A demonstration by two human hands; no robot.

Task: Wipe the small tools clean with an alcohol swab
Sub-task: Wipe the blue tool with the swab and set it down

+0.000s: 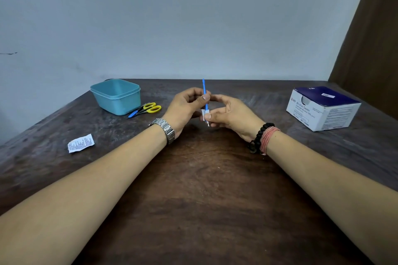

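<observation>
Two bare forearms reach in from the near edge over a dark wooden surface point(204, 189), meeting at its middle. Held upright between the hands is a thin blue tool point(204, 90), a plastic stick with a fine pale tip pointing down. Its shaft is pinched near the middle by the left hand point(185, 107), fingers curled round it. Below that, the right hand point(228, 114) pinches a small white alcohol swab point(204, 112) folded around the lower shaft, just above the tip.

The tool looks very light and stiff but slender, so it would likely flex or slip if gripped only at one end; mid-shaft seems the sound place to hold it (the tip looks fine, perhaps sharp). The swab appears soft and thin.

Beyond the left hand lie yellow-handled scissors point(148, 108) beside a teal tub point(117, 97); a torn wrapper point(80, 143) lies further left. Right of the right hand stands a box of swabs point(323, 108).
</observation>
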